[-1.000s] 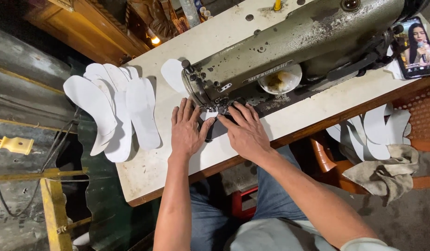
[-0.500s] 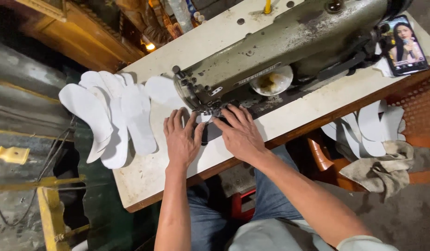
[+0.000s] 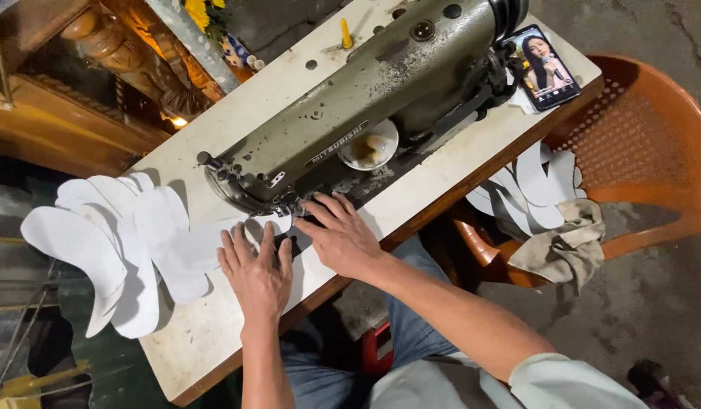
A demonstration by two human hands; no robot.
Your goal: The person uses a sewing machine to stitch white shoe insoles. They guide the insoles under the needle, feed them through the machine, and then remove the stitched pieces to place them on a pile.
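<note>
Since 0.5 s ago the white piece has slid further left from under the needle, w/ both hands following. Left hand lies flat, fingers spread, pressing it to the table; right hand also flat, fingertips at the presser foot of the grey-green sewing machine. White insole stack overhangs table's left edge. Phone w/ lit screen far right. Orange chair holds more cutouts + a rag. Needle area hard to make out.
</note>
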